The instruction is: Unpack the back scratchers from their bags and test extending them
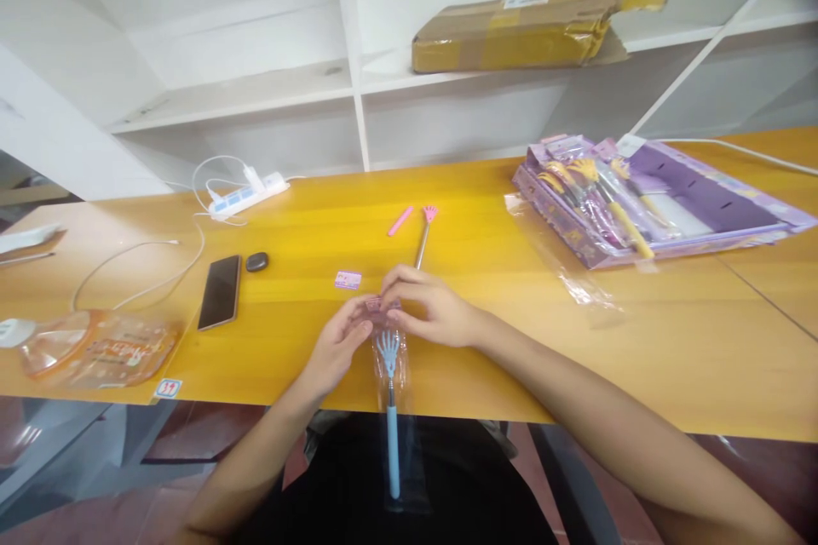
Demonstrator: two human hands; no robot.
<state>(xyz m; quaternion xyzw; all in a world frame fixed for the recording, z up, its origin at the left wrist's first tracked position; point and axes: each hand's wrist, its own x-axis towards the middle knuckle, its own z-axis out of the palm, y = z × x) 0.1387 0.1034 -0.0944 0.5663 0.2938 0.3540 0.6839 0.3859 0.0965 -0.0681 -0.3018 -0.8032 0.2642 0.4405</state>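
A blue back scratcher (pixel 390 409) with a hand-shaped head lies in a clear plastic sleeve (pixel 401 383) that hangs over the near edge of the yellow table (pixel 498 341). My left hand (pixel 337 349) and my right hand (pixel 429 306) both pinch the sleeve's purple header at its top end. Just beyond my hands lie a pink back scratcher (pixel 424 234) with a metal shaft, a pink handle piece (pixel 400 220) and a small purple label (pixel 348 279).
A purple display box (pixel 728 204) with several packed scratchers sits at the right, with an empty clear sleeve (pixel 562 264) beside it. At the left are a phone (pixel 220 291), an earbud case (pixel 256 261), a power strip (pixel 249 194) with cables and an orange pouch (pixel 102 349). A cardboard parcel (pixel 524 27) lies on the shelf.
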